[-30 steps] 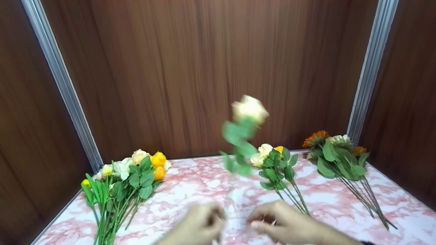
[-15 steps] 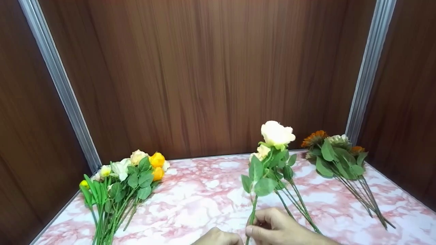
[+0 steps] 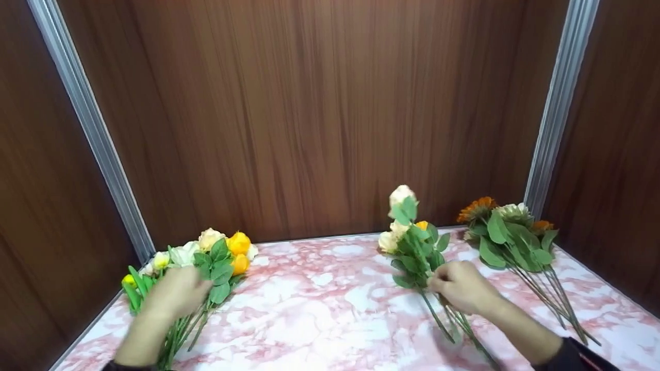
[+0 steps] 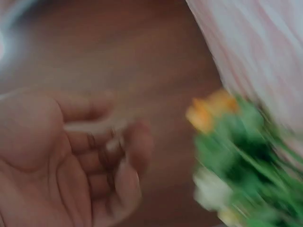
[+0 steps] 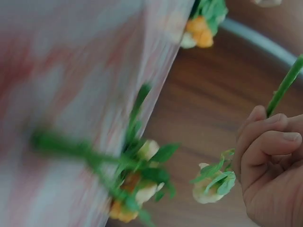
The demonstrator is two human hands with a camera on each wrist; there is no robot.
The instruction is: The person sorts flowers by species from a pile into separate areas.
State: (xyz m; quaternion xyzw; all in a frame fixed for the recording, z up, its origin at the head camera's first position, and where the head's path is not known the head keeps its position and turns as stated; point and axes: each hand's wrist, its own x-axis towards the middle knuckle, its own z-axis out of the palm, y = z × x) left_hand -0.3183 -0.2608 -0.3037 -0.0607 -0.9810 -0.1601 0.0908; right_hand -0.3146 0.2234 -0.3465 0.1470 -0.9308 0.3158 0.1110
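Observation:
My right hand (image 3: 460, 286) grips the green stem (image 5: 286, 85) of a cream rose (image 3: 402, 195). The rose's bloom stands above the middle bunch of flowers (image 3: 407, 260), whose cream and yellow heads lie toward the back. In the right wrist view the fingers curl round the stem, and the bloom shows beyond them. My left hand (image 3: 178, 291), blurred, hovers over the left bunch of flowers (image 3: 220, 270), hiding part of its leaves and stems. Its fingers (image 4: 137, 146) bend loosely with nothing between them in the left wrist view, and the bunch lies apart from them.
A third bunch (image 3: 508, 237), with orange and whitish heads, lies at the right, stems pointing forward. The pink marbled table (image 3: 309, 304) ends at a brown wood panel (image 3: 309, 129), with grey metal posts (image 3: 562, 103) at the corners.
The right hand has carried the cream rose rightward and back, over the middle bunch. The left hand has let go of the stem and swung left to the left bunch.

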